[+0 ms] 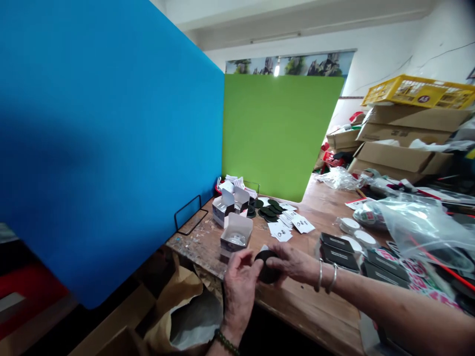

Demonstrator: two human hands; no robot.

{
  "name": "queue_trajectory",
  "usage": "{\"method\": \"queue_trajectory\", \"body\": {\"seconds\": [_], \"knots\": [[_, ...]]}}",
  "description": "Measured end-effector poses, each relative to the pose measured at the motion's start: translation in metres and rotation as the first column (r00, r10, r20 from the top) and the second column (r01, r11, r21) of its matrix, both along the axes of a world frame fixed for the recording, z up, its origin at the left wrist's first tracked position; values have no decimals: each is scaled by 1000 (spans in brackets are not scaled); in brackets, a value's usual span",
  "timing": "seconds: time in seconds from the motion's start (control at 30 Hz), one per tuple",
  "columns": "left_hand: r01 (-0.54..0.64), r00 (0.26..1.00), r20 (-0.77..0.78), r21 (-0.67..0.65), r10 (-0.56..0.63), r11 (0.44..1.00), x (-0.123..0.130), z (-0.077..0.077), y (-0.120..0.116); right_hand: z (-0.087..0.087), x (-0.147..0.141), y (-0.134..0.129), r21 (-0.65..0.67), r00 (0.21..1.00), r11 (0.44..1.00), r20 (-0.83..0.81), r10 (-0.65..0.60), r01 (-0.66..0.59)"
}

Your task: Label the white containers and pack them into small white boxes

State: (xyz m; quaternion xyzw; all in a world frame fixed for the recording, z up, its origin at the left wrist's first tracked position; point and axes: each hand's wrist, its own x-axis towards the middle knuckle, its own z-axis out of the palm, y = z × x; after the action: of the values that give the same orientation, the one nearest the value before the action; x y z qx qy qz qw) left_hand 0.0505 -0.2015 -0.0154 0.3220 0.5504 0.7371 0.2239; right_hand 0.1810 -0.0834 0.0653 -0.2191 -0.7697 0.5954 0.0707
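Note:
A flat black disc (267, 269) is held between my hands over the front edge of the wooden table. My right hand (289, 261) grips its right side with the thumb across its face. The thumb of my left hand (240, 282) presses the left edge; its other fingers curl beside the disc, partly hidden. A bit of white paper (264, 248) shows behind the disc. Just beyond my left hand stands an open white box (237, 230) with something clear inside. More black discs (270, 211) and printed white cards (280, 231) lie farther back.
A blue panel (111, 138) borders the left, and a green panel (278, 133) stands behind. Black boxes (337, 250), white discs (364, 238) and plastic bags (419, 227) crowd the right. A brown paper bag (185, 287) sits below the table edge (202, 264).

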Motion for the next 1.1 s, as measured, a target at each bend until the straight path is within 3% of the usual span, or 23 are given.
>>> {"method": "queue_trajectory", "body": {"seconds": [0.07,0.13,0.23,0.33,0.43,0.5,0.7,0.83,0.97,1.1], "knots": [[-158,982,-112,-23,154,987,-33,3,-4,17,-8,2,264,994,962,-98,-41,65],[-184,960,-224,-60,166,981,-72,6,-3,37,-22,4,486,976,855,-197,-96,183],[126,962,-228,-111,-149,986,-115,10,7,55,-49,3,672,953,682,-265,-144,290],[410,900,-96,-147,-425,900,-125,11,16,54,-75,-2,817,974,530,-188,-129,228],[491,870,8,-105,-493,865,-115,4,15,46,-88,-7,950,983,291,-64,-170,112],[479,878,44,-72,-477,875,-109,-3,12,43,-90,-10,984,983,178,1,-184,32],[412,911,38,-42,-411,910,-104,-15,7,44,-93,-15,983,964,128,155,-217,-130],[422,906,-3,-35,-423,906,-102,-12,5,44,-101,-20,968,954,146,228,-194,-202],[413,910,-25,-45,-415,910,-100,-7,2,33,-99,-22,975,972,171,173,-158,-146],[405,908,-79,-82,-411,911,-99,-4,0,7,-85,-17,987,994,152,70,-88,-56]]}}
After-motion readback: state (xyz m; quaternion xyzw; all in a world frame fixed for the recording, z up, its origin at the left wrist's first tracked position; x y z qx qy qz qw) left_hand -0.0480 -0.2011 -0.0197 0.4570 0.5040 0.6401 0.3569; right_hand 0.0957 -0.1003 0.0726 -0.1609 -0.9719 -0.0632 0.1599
